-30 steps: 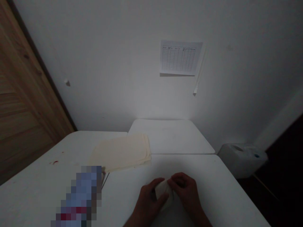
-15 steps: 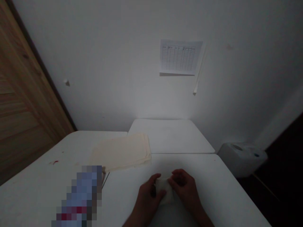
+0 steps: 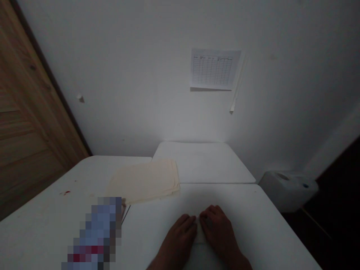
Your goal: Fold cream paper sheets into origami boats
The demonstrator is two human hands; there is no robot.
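Note:
Between my two hands a small pale folded sheet (image 3: 200, 235) lies on the white table, much of it covered by my fingers. My left hand (image 3: 182, 234) has its fingers curled together on the sheet's left side. On the right side my right hand (image 3: 218, 227) pinches the far edge, thumb and fingers drawn in. The fingertips of both hands nearly meet at that edge. Beyond them to the left rests a stack of thin cream sheets (image 3: 144, 182) with rounded corners; whether the folded piece is of the same material, I cannot tell.
A blurred-out blue and red object (image 3: 97, 228) lies at the left front. Several white tabletops (image 3: 202, 161) meet with visible seams. A printed chart (image 3: 215, 69) hangs on the wall. Right of the table stands a white container (image 3: 289, 191) with openings on top; a wooden door (image 3: 25, 123) is at left.
My left thumb has gone from the top of the pale sheet out of sight, and the left fingers have folded down over it. My hands have come closer together and lower over the sheet.

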